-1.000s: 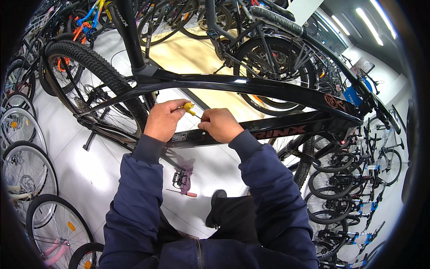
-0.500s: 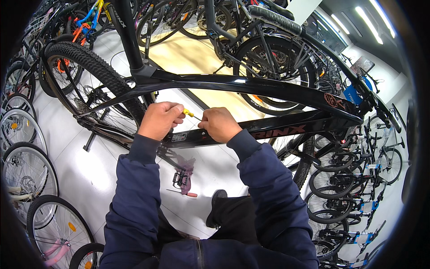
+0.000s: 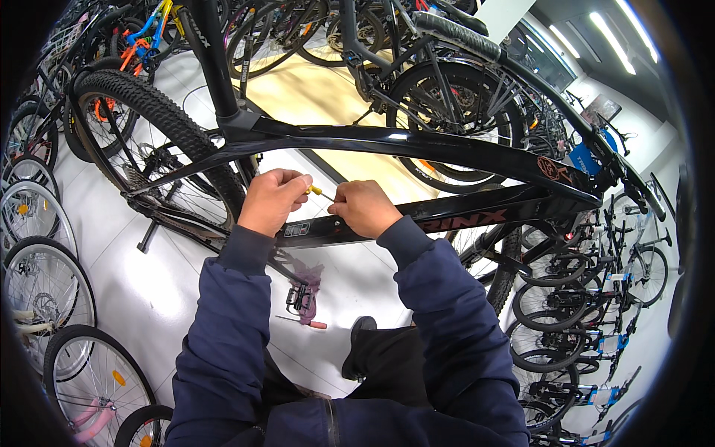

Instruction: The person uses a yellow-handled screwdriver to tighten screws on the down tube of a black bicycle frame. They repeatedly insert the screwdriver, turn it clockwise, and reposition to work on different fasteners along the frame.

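Note:
My left hand (image 3: 272, 203) is closed round the yellow handle of a small screwdriver (image 3: 313, 191), its thumb and forefinger towards the shaft. The thin shaft points right, into the pinched fingers of my right hand (image 3: 365, 209). Those fingertips hide the shaft's end and anything held there. Both hands are over the lower tube of a glossy black bicycle frame (image 3: 447, 211), below its top tube. The bike stands sideways before me, its knobby rear wheel (image 3: 160, 112) on the left.
Below the frame is a pedal (image 3: 299, 296) with purplish wrapping, and beside it a red-handled tool (image 3: 318, 325) on the white floor. A rack-fitted bicycle (image 3: 454, 97) stands behind. Loose wheels (image 3: 56, 276) line the left; several bicycles (image 3: 555, 328) stand in a row at right.
My left hand has shifted slightly right and turned on the yellow handle, covering more of it. My right hand has hardly moved.

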